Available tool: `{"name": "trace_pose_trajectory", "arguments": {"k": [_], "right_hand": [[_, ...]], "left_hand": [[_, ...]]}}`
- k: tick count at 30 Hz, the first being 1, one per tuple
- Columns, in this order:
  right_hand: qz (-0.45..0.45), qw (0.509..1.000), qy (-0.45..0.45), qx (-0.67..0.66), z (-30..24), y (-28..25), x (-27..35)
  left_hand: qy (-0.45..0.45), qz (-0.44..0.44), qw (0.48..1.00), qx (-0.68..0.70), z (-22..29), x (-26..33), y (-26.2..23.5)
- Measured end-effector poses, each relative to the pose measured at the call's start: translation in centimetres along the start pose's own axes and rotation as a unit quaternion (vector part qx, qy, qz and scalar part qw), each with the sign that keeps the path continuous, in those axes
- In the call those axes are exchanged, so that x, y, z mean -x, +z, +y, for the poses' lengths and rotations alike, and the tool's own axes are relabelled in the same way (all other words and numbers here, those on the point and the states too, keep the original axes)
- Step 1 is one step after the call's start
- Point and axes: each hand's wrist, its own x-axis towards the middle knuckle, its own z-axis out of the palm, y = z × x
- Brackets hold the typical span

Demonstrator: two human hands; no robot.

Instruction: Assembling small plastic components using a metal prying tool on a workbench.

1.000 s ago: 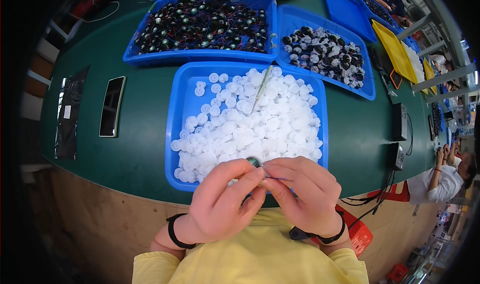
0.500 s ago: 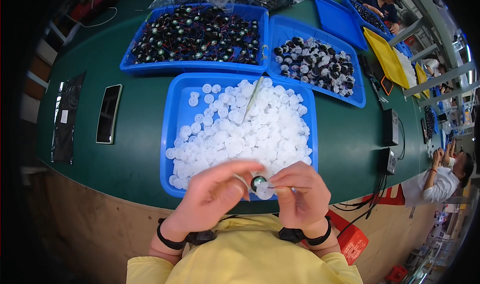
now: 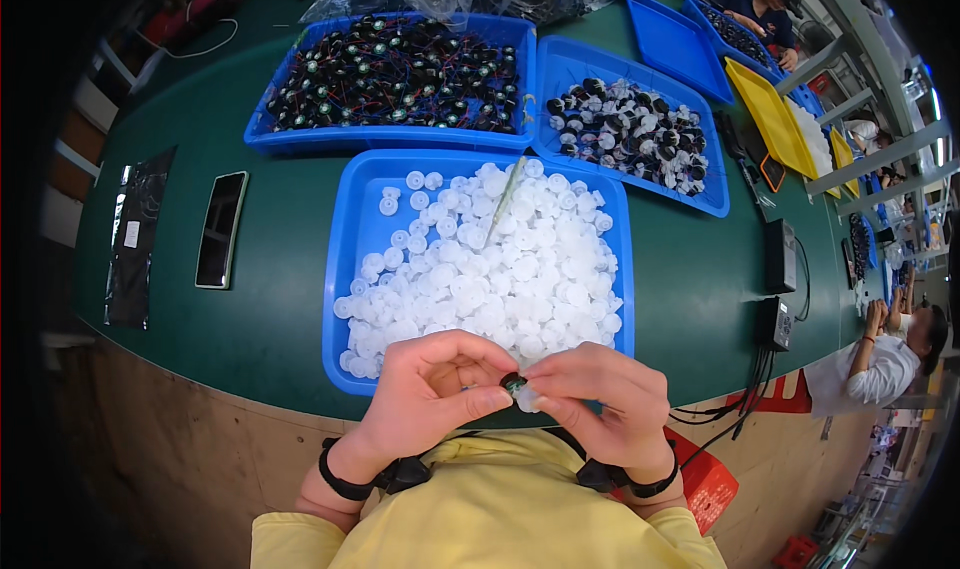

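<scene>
In front of my chest both hands meet at one small piece. My left hand (image 3: 425,394) pinches a small round black part with a green circuit face (image 3: 513,381) between thumb and forefinger. Fingers and thumb of my right hand (image 3: 610,404) close on the translucent white plastic cap (image 3: 527,401) against that part. Whether the two are joined is too small to tell. Just beyond my hands, a blue tray (image 3: 345,229) holds a heap of similar white caps, with a thin pale-green tool (image 3: 506,201) lying on top.
Behind stand a blue bin (image 3: 390,141) of black parts with wires and a blue tray (image 3: 722,184) of black parts with white caps. A phone (image 3: 221,231) and black plastic bag (image 3: 135,239) lie left. Black boxes with cables (image 3: 780,256) stand right. Other people work farther right.
My left hand has closed in on the black part, which has tilted. My right fingers have moved over it and the cap, so the hands are now closer together.
</scene>
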Motion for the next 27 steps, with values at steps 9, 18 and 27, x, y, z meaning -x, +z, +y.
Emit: {"name": "trace_pose_trajectory", "arguments": {"k": [9, 18, 27], "right_hand": [[0.038, 0.973, -0.117, 0.193, -0.5, -1.1, 0.0], [0.050, 0.968, -0.179, 0.171, -0.6, -0.8, -0.1], [0.066, 0.991, 0.058, -0.098, -0.1, 0.6, -0.3]], "left_hand": [[-0.074, -0.112, 0.973, 0.189, -1.1, -0.6, -0.8], [-0.036, -0.080, 0.987, 0.135, 0.2, -0.2, 0.2], [0.032, -0.080, 0.988, 0.128, -0.5, -0.2, 0.1]]}}
